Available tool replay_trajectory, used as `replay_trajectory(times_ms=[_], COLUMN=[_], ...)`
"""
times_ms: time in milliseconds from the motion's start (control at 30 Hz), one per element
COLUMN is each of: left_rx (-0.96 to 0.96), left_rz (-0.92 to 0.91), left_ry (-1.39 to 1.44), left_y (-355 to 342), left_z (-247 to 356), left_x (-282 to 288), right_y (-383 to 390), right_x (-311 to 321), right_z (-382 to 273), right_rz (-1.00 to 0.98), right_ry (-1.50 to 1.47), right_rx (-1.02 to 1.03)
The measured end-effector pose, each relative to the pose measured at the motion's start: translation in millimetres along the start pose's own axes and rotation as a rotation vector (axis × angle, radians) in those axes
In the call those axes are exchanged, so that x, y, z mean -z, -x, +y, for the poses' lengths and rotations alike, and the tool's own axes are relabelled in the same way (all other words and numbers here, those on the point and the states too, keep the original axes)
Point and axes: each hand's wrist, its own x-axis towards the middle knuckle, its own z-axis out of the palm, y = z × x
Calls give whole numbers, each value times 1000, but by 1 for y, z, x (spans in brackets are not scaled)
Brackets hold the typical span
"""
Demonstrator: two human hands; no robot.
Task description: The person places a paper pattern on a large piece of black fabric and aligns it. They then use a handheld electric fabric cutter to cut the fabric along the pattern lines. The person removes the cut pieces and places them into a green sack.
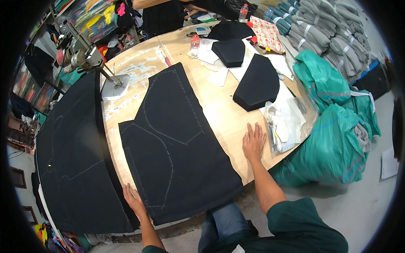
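A stack of black fabric [185,156], chalked with pattern outlines, lies on the wooden table in front of me. At the left a larger black fabric stack [76,168] bears chalk lines too. My left hand [133,199] rests in the gap between the two stacks, fingers stretched out and holding nothing. On bare wood right of the middle stack, my right hand [254,142] lies flat with its fingers a little apart. Beside it is a clear plastic bag [287,126] with white pieces and tools inside. A straight-knife cutting machine [114,86] stands on its base plate at the far left stack's edge.
Cut black fabric pieces [258,82] sit on white paper patterns at the back right. Bottles [194,44] and a floral pouch [268,36] are farther back. Green sacks [327,143] and grey bundles [337,38] crowd the right side. Another person [162,19] stands across the table [219,101].
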Motion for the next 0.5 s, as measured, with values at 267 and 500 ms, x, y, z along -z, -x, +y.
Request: replay_trajectory(times_ms=[267,500], left_rx=[-4,4], left_rz=[0,6], left_ry=[-28,-21], left_y=[0,1], left_z=[-3,-2], left_x=[-1,-1], right_y=[0,0], right_x=[1,-1], right_z=[-2,0], right_rz=[-4,-21], right_ry=[10,22], right_rx=[7,4])
